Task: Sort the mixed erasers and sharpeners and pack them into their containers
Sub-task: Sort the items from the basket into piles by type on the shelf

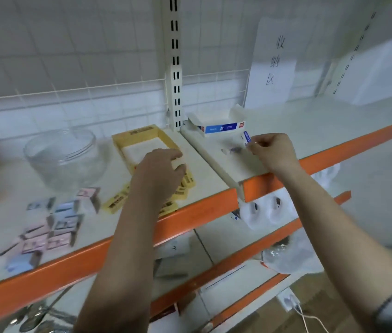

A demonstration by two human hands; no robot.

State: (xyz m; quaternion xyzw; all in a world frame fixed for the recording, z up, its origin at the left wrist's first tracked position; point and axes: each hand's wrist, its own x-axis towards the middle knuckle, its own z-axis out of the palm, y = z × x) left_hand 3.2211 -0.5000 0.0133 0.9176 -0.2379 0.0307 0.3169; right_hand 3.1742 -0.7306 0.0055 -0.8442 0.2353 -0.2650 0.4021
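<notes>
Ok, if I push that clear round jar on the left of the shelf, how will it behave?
The clear jar looks wide and low, so it should probably slide rather than tip. It seems empty, so likely light. If it is glass, which I cannot tell, it could break near the shelf's orange edge.

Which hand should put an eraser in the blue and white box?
Probably the right hand: it already pinches a small blue-and-white eraser just in front of the open blue-and-white box. The left hand is over the yellow box.
</notes>
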